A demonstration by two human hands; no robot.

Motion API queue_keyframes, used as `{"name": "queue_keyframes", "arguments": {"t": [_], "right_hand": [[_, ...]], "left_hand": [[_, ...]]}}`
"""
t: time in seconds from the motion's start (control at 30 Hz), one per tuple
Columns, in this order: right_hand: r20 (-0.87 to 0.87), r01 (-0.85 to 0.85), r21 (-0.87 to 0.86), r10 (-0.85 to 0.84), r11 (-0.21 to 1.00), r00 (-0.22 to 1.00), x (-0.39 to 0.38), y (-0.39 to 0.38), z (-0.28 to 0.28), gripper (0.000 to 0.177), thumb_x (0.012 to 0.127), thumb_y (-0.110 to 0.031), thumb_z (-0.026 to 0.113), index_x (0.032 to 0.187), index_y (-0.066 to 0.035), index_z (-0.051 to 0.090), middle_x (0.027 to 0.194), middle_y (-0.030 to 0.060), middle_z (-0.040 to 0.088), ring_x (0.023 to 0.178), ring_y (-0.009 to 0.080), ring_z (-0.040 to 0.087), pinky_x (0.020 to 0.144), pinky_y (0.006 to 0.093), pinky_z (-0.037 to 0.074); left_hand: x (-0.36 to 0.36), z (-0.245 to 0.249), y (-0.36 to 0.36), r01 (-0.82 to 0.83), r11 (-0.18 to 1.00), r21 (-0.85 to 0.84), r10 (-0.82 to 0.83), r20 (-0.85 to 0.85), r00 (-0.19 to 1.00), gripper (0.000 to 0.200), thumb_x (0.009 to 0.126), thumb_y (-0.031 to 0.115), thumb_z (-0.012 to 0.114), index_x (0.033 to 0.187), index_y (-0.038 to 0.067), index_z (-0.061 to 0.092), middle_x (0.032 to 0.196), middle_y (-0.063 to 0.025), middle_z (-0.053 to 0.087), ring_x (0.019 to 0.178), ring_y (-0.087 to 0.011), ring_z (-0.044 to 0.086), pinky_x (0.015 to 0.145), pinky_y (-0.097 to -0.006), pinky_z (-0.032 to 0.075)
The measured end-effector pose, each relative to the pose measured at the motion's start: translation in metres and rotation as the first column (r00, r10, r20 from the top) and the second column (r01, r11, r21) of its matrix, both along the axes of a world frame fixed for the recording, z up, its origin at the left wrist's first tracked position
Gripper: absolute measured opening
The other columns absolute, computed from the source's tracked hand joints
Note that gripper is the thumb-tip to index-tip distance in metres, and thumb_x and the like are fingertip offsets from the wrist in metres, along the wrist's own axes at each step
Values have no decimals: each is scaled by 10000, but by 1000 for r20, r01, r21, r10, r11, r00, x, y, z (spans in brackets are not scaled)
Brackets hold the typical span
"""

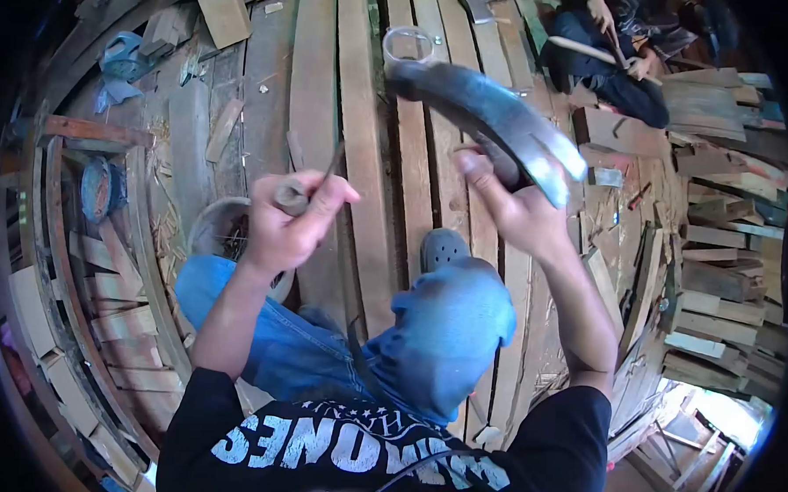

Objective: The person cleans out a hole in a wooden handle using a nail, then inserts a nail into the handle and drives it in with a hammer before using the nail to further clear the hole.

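My right hand [531, 219] is closed around the handle of a claw hammer [496, 119]. Its metal head is raised close to the camera, claw toward the right, and blurred. My left hand [294, 228] grips a wooden tool handle [291, 196] whose rounded end faces up toward me. A thin dark strip [334, 158] shows just beyond those fingers; I cannot tell whether it belongs to the same tool. Both hands are held above the plank floor [365, 113], on either side of my bent, jeans-covered knee [452, 328].
A white bucket [219, 230] holding small dark pieces stands beside my left leg. A clear round container [409, 46] and a hatchet-like tool [479, 8] lie ahead. At upper right another person [609, 62] sits holding a long piece of wood. Stacked timber [718, 278] lines the right side.
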State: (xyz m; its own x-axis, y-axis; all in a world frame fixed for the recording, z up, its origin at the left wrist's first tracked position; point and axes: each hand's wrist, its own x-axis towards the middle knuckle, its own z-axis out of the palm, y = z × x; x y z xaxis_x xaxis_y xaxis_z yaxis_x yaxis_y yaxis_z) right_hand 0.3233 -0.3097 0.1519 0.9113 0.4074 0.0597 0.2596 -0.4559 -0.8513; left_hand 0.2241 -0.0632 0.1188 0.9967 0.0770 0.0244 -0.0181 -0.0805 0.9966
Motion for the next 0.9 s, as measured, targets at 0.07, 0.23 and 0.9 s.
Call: {"name": "queue_keyframes", "arguments": {"t": [0.07, 0.23, 0.9], "right_hand": [[85, 139, -213, -123, 967, 989, 24, -53, -54, 228, 807, -235, 741, 944, -53, 729, 626, 161, 616, 581, 279, 656, 575, 379, 503], [240, 437, -581, -369, 687, 898, 24, -145, -250, 276, 811, -350, 713, 859, -79, 707, 673, 192, 653, 612, 373, 657, 598, 459, 521], [-176, -552, 465, 684, 692, 708, 96, -7, -58, 269, 934, -150, 630, 1132, 28, 671, 992, 127, 677, 853, 171, 639, 764, 272, 488]], "left_hand": [[8, -15, -7, -58, 998, 1, 58, -32, 998, 264, 984, 203, 600, 881, -12, 713, 534, 76, 483, 464, 2, 411, 422, -203, 285], [27, -8, -44, -207, 952, 227, 233, -94, 968, 192, 964, 143, 610, 960, -1, 737, 553, 81, 505, 486, 7, 423, 443, -194, 308], [49, 0, -102, -356, 859, 369, 279, 246, 928, 131, 896, 68, 673, 987, -15, 716, 771, -96, 720, 618, -96, 649, 542, -237, 480]]}}
